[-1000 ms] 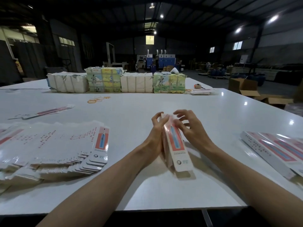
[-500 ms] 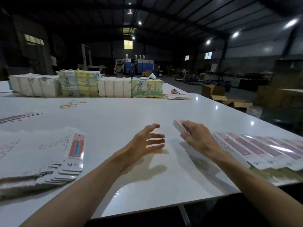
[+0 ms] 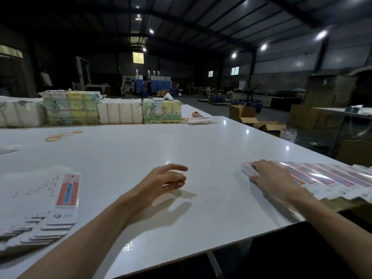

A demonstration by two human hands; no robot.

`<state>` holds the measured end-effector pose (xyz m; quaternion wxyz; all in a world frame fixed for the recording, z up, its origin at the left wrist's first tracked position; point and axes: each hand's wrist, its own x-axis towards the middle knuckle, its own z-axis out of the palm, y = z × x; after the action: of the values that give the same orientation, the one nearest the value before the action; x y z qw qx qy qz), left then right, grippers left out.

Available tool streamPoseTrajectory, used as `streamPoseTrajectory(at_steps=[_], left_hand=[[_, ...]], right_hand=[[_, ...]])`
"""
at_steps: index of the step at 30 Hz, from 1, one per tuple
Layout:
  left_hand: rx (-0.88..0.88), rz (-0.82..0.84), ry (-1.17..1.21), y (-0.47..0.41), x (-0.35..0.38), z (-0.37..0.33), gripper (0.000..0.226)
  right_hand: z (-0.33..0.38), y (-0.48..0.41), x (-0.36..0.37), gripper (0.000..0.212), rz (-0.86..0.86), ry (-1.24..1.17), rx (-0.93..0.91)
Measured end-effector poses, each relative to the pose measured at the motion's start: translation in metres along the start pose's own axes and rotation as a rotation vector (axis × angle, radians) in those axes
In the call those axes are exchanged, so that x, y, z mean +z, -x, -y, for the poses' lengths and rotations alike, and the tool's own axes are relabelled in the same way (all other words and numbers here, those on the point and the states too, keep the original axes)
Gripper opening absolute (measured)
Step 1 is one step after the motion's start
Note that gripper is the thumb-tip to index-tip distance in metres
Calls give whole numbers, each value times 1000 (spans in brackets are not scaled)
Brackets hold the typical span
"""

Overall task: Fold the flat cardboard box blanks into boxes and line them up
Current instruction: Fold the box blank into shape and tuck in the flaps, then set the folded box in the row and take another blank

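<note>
Now right hand (image 3: 270, 178) lies flat on folded box (image 3: 246, 170); left hand (image 3: 163, 180) hovers relaxed.

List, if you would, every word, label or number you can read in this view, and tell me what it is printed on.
Nothing here can be read with certainty.
On the top flat blank: small print beside a red panel, too blurred.
On the row of folded boxes: print on red panels, blurred.
On the colourful bundles: pictures, no legible words.
On the yellow sign at the far wall: dark marks, too small.
</note>
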<state>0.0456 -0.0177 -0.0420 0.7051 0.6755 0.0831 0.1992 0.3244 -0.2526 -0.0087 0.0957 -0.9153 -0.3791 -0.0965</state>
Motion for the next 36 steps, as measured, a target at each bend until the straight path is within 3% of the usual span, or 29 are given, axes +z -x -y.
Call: streamPoseTrajectory(at_steps=[4, 10, 14, 23, 26, 30, 33, 36], left_hand=[[34, -5, -30, 2, 0, 0, 33], [15, -48, -106, 7, 8, -6, 23], [-35, -136, -41, 11, 12, -11, 29], [-88, -258, -64, 11, 12, -17, 31], [-198, -359, -296, 8, -1, -35, 28], [-319, -489, -835, 26, -41, -77, 27], [-591, -500, -1212, 59, -84, -104, 44], [-794, -671, -1472, 90, -111, -106, 72]], right_hand=[[24, -9, -3, 41, -50, -17, -49], [139, -23, 12, 33, -219, -204, -355], [206, -27, 28, 23, -148, -357, -426], [212, -41, 69, 6, -134, -450, -410], [213, -45, 71, 14, -135, -524, -367], [213, -45, 72, 21, -111, -616, -377], [215, -42, 69, 22, -87, -654, -386], [217, -41, 66, 23, -67, -672, -388]])
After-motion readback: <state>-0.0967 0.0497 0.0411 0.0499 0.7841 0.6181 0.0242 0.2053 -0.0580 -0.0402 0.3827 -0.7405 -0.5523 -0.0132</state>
